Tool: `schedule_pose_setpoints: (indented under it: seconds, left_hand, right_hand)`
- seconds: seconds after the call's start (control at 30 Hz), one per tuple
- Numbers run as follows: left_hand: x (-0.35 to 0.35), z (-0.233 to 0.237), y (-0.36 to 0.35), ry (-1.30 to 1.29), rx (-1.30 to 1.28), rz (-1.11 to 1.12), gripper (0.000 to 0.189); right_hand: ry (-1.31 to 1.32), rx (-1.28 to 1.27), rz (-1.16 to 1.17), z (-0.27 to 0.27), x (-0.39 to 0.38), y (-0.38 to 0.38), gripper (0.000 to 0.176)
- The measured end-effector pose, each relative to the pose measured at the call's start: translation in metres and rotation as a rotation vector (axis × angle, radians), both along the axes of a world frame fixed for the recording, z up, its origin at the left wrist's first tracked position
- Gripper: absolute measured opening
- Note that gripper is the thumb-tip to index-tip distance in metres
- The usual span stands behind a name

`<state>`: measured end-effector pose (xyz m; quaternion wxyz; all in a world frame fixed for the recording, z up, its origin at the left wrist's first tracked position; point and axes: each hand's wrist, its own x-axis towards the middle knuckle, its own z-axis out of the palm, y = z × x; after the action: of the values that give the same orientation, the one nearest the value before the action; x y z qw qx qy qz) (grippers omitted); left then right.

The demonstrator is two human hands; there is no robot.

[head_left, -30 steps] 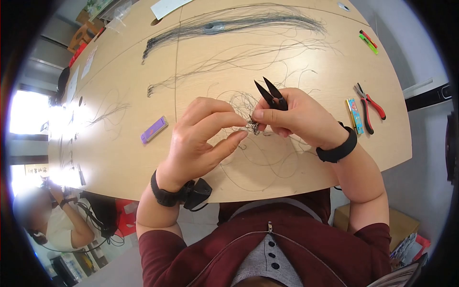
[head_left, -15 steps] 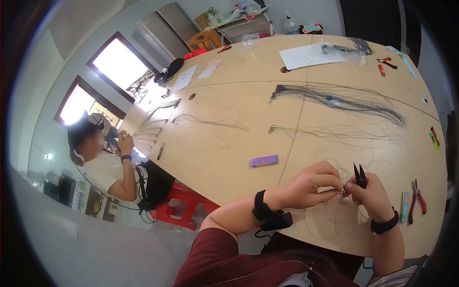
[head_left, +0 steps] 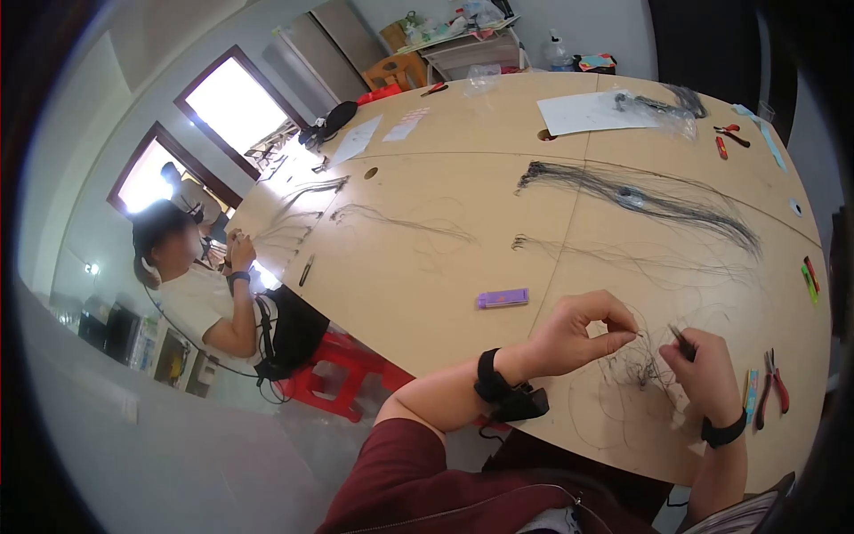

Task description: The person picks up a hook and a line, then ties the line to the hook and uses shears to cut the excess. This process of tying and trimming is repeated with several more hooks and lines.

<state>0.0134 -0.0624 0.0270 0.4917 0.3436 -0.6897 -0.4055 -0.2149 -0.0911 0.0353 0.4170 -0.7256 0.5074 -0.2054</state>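
My left hand (head_left: 583,334) is closed in a pinch above the table, thumb and forefinger together. A tiny dark bit shows at its fingertips, too small to name. To its right, my right hand (head_left: 704,369) is wrapped around a black tool with two pointed tips (head_left: 683,342), blurred now. The hands are apart. Between and below them lies a loose tangle of thin dark strands (head_left: 642,372), with wide loops spreading over the tabletop.
Beside my right hand lie red-handled pliers (head_left: 782,392) and a light-blue packet (head_left: 751,388). A purple box (head_left: 503,298) sits left of my hands. Farther back are a long strand bundle (head_left: 614,191) and a thinner one (head_left: 614,254). A co-worker (head_left: 200,276) sits at the left edge.
My hands have moved apart: the right, with the black tool, shifted slightly right and down. The strand tangle that was between my fingers now lies on the table.
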Motion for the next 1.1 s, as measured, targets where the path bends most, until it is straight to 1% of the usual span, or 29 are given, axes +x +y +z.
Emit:
schedule_pose_setpoints:
  seconds: [0.1, 0.2, 0.23, 0.33, 0.37, 0.47, 0.57, 0.67, 0.8, 0.9, 0.97, 1.07, 1.1]
  left_hand:
    - [-0.001, -0.005, -0.003, -0.101, -0.155, -0.064, 0.01]
    - [-0.006, -0.003, -0.002, -0.152, -0.174, -0.095, 0.012]
    - [-0.007, -0.004, -0.003, -0.158, -0.18, -0.103, 0.012]
    - [-0.008, -0.008, -0.001, -0.173, -0.184, -0.121, 0.014]
    - [-0.008, -0.008, -0.001, -0.173, -0.184, -0.125, 0.014]
    - [-0.009, -0.007, -0.002, -0.152, -0.187, -0.127, 0.014]
    - [-0.007, -0.006, -0.001, -0.163, -0.194, -0.113, 0.014]
    - [-0.007, -0.007, -0.001, -0.163, -0.195, -0.11, 0.014]
    - [-0.007, -0.007, -0.002, -0.152, -0.201, -0.125, 0.016]
    - [-0.007, -0.003, -0.002, -0.158, 0.032, -0.127, 0.018]
    - [-0.007, -0.006, -0.001, -0.091, 0.207, -0.11, 0.019]
    - [-0.01, -0.012, -0.004, -0.011, 0.458, -0.101, 0.016]
    - [-0.011, -0.012, -0.004, 0.004, 0.446, -0.1, 0.016]
  right_hand:
    - [-0.313, -0.087, -0.094, -0.005, 0.0, -0.002, 0.012]
    - [-0.467, 0.208, -0.024, 0.015, 0.006, 0.008, 0.013]
    - [-0.455, 0.259, 0.038, 0.017, 0.009, 0.01, 0.016]
    - [-0.519, 0.457, 0.103, 0.007, 0.014, 0.012, 0.019]
    - [-0.565, 0.459, 0.108, 0.004, 0.014, 0.012, 0.018]
    - [-0.596, 0.489, 0.099, 0.001, 0.011, 0.008, 0.016]
    - [-0.577, 0.505, 0.079, 0.002, 0.012, 0.008, 0.014]
    - [-0.569, 0.525, 0.124, -0.002, 0.011, 0.007, 0.014]
    - [-0.549, 0.479, 0.092, -0.004, 0.013, 0.008, 0.014]
    - [-0.506, 0.367, 0.04, -0.003, 0.017, 0.008, 0.013]
    - [-0.439, 0.267, -0.021, -0.003, 0.019, 0.01, 0.013]
    - [-0.412, 0.208, -0.001, -0.006, 0.021, 0.01, 0.014]
    - [-0.41, 0.201, 0.016, -0.008, 0.02, 0.009, 0.014]
